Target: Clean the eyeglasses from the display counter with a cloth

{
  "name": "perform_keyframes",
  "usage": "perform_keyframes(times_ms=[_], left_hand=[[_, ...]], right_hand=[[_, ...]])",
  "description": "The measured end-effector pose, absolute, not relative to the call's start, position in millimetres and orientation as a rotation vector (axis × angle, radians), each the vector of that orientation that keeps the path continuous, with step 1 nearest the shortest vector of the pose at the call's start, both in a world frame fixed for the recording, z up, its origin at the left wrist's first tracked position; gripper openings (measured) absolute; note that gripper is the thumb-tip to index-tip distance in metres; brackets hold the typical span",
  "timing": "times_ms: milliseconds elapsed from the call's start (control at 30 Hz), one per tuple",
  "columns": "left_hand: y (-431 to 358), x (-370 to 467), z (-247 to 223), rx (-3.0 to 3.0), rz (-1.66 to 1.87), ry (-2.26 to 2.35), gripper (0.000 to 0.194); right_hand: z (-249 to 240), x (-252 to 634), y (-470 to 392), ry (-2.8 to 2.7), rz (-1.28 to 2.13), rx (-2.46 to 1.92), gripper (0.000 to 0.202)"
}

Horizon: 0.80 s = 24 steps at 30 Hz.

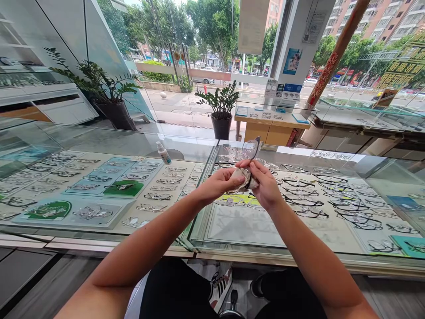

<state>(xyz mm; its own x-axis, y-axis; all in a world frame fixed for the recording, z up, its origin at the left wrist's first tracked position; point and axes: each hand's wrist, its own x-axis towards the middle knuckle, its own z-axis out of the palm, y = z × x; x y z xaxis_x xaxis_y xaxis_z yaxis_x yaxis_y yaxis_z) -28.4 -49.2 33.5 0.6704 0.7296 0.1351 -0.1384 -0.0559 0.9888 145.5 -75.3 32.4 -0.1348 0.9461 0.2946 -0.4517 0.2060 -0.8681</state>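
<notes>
Above the glass counter, both my hands meet around a pair of eyeglasses (251, 149) and a light cloth (239, 184). My left hand (223, 180) is closed, its thumb pressing the cloth over the lower part of the glasses. With bent fingers, my right hand (266, 182) grips the frame from the other side. One clear lens and dark rim stick up past my fingertips; the other lens is mostly covered by the cloth and fingers.
A white spray bottle (163, 153) stands on the glass display counter (199, 144) to the left. Rows of eyeglasses (305, 192) lie inside under the glass. Potted plants (222, 117) and a small display table (272, 122) are beyond. My knees are close to the counter's front edge.
</notes>
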Motion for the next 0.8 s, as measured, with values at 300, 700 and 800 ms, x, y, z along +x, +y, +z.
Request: perform_keyframes(times_ms=[300,700,800], left_hand=[[-50,-18,19,1.319,0.924,0.570,0.063],[-55,-9,18,1.303,1.157,0.638,0.065],[-54,-8,16,1.300,1.228,0.623,0.064]], right_hand=[[25,141,-73,-1.071,1.338,-0.604,0.034],[22,132,-83,-1.317,1.099,-0.641,0.040],[24,130,-85,-1.333,1.091,-0.660,0.044]])
